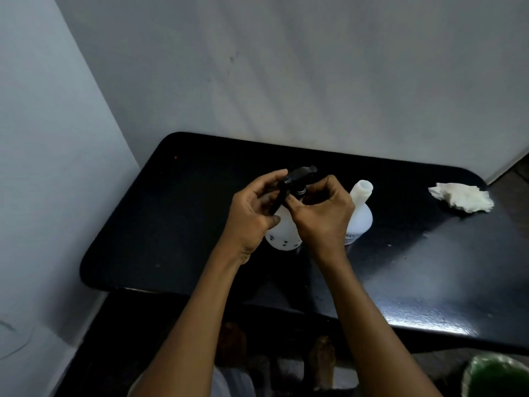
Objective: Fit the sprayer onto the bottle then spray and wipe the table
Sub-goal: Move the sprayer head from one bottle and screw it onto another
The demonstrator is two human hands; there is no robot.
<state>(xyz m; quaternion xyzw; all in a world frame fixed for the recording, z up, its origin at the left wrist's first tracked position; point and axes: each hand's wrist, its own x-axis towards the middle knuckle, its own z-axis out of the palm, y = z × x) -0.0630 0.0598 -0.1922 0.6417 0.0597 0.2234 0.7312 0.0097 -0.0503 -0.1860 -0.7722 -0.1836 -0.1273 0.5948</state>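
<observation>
- The left hand (252, 213) grips the black sprayer (297, 179) by its head and trigger; the right hand (320, 216) pinches its collar, atop the white bottle (282, 230) standing mid-table.
- Likely best: the person keeps the sprayer upright, seats the collar squarely on the neck, and turns only the collar to avoid cross-threading.
- Count: two hands, one sprayer, two white bottles, the second bottle (360, 207) open-necked just beside, one crumpled cloth (461, 197) well apart, one black table (171, 224).

Bottle neck (282, 222) hidden behind the fingers (289, 200), its print too small to read, second bottle's label (349, 237) half covered, green container (498, 376) cut off by the picture's edge
</observation>
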